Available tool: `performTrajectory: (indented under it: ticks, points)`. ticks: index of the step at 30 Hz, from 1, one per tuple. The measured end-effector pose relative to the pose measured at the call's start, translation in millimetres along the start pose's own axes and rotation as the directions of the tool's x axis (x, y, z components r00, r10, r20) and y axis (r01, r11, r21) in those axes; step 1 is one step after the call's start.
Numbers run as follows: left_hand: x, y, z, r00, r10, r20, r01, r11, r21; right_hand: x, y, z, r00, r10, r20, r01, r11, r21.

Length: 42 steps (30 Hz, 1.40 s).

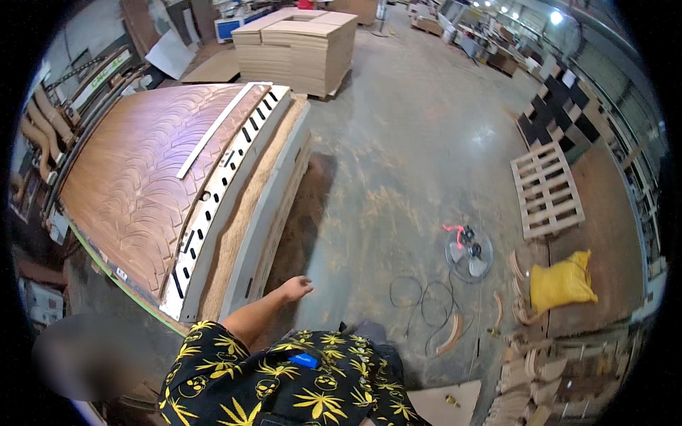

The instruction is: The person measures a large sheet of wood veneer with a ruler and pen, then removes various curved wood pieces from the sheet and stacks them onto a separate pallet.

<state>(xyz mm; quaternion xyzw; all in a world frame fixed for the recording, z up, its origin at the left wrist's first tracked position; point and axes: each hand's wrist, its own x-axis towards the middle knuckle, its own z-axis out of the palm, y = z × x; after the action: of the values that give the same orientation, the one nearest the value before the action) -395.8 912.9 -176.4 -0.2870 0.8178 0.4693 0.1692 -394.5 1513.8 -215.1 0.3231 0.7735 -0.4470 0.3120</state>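
My left hand (297,287) hangs beside the near right side of a long machine bed, over the floor. Its fingers are loosely bent and I see nothing in them. The bed's brown board top (135,163) is scored with many curved grooves. A narrow pale strip (220,135) lies along its right part. Next to it runs a white metal rail (213,199) with black slots, and outside that a ledge covered with sawdust (249,192). My right hand is out of view.
A tall stack of boards (295,53) stands beyond the bed. To the right are a floor fan (469,255) with its loose black cable (426,302) on the floor, a wooden pallet (547,188), a full yellow sack (563,282) and curved wood pieces (450,335).
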Motion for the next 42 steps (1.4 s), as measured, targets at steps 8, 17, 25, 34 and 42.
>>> performTrajectory:
  ticks: [8, 17, 25, 34, 42]
  points:
    - [90, 114, -73, 0.978, 0.024, -0.207, -0.029, 0.999, -0.024, 167, -224, -2, 0.96, -0.241, 0.142, 0.279, 0.801, -0.53]
    - [97, 106, -237, 0.527, 0.075, -0.847, 0.234, 0.945, 0.23, 270, -525, 66, 0.366, -0.671, 0.645, 0.66, -0.301, -0.688]
    - [94, -4, -406, -0.054, -0.228, -0.972, 0.591, 0.778, -0.215, 308, -714, 201, 0.58, -0.538, 0.611, 0.769, 0.115, -0.629]
    - [104, -17, -515, 0.071, -0.717, -0.693, 0.762, 0.488, -0.426, 282, -818, 327, 0.425, -0.206, 0.881, 0.896, -0.046, -0.443]
    - [97, -4, -517, 0.077, -0.688, -0.722, 0.797, 0.478, -0.371, 330, -936, 418, -0.159, -0.161, 0.974, 0.877, -0.476, 0.064]
